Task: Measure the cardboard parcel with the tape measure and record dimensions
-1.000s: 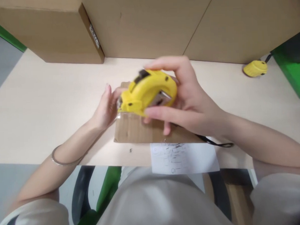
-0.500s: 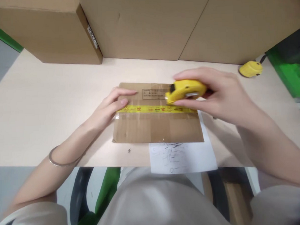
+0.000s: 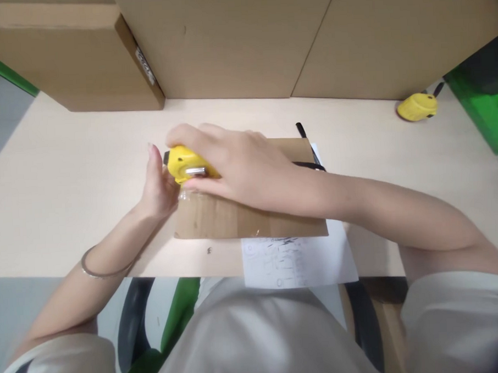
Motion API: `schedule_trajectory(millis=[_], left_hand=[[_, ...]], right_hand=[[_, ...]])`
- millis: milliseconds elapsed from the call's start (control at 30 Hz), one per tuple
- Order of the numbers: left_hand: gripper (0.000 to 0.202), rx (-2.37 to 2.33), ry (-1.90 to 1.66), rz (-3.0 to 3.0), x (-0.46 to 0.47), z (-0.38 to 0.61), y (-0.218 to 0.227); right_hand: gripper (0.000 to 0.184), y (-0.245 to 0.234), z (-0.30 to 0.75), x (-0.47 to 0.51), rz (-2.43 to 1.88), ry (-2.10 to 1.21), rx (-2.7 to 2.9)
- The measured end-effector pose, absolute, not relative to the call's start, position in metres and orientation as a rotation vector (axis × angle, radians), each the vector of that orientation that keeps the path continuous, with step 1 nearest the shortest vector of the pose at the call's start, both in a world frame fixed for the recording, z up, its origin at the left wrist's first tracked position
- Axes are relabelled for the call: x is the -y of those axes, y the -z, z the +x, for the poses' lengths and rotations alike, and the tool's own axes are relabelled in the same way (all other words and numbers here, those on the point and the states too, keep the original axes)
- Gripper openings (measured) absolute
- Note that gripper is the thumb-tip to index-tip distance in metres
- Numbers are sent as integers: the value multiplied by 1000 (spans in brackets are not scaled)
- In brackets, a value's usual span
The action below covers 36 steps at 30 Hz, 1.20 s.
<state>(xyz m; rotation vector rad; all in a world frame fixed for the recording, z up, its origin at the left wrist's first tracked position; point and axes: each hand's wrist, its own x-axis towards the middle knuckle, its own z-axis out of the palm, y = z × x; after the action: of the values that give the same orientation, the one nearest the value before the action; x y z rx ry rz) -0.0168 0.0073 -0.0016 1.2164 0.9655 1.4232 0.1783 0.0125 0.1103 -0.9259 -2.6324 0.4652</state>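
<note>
My right hand [image 3: 240, 167] grips a yellow tape measure [image 3: 184, 164] and holds it at the left end of a flat brown cardboard package [image 3: 234, 217] lying on the pale table [image 3: 67, 178]. My forearm crosses over the package and hides most of its top. My left hand [image 3: 158, 185] rests at the package's left edge, fingers up against the tape measure's front end. Whether those fingers pinch the tape tip is hidden. A black wrist strap [image 3: 307, 151] trails from the tape measure over the package's far right corner.
A white sheet with handwriting [image 3: 297, 258] sits under the package at the table's near edge. A second yellow tape measure [image 3: 416, 106] lies at the far right. Large cardboard boxes [image 3: 234, 38] line the back. A green frame [image 3: 483, 110] stands at the right.
My right hand carried the tape measure from the package's right end back to its left end, and the yellow blade stretched across the package is no longer seen. My left hand stayed at the left edge.
</note>
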Motion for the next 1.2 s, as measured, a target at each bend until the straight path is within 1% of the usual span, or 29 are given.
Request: schedule_trajectory(millis=[67,167,267,300,367,433,500,567,667,767,833,933,1000,1100,1200], left_hand=[[57,-963,-1300,1268,-7,-21,1],[43,-1042,-1114,1410,-6,-26,-4],[31,-1097,-1121,1402,-3,-23,-11],[34,-1073,-1148,1348,-1,-20,-14],[51,-1006,-1185,1234,4,-13,-17],[66,-994,-1193,1145,7,-6,-19],[72,-1028,-1218,1078,7,-3,-18],[66,-1071,-1307,1049,4,-2,-15],[57,-1098,-1436,1078,-4,-7,-7],[55,-1017,-1309,1266,-13,-18,2],[46,-970,-1181,1434,-16,-28,6],[36,-1024,-1083,1569,-15,-38,4],[35,-1079,-1053,1575,-12,-38,0],[36,-1118,-1040,1528,-7,-33,-7],[34,-1112,-1057,1476,-5,-29,-9]], right_hand=[[45,-107,184,-14,-976,-493,2633],[40,-98,227,-14,-971,-522,2523],[43,-89,280,-10,-1073,-520,2323],[46,-88,292,-8,-1127,-526,2259],[49,-90,301,-4,-1194,-550,2205],[48,-96,286,-3,-1166,-577,2266],[42,-104,255,-5,-1067,-628,2368],[40,-112,217,-9,-948,-655,2484],[45,-116,176,-14,-918,-545,2664],[46,-113,175,-14,-972,-455,2718],[45,-110,196,-12,-946,-472,2663],[45,-105,252,-9,-910,-462,2512],[47,-102,296,-6,-953,-413,2399],[55,-96,350,2,-1154,-308,2284],[61,-86,373,12,-1270,-295,2196]])
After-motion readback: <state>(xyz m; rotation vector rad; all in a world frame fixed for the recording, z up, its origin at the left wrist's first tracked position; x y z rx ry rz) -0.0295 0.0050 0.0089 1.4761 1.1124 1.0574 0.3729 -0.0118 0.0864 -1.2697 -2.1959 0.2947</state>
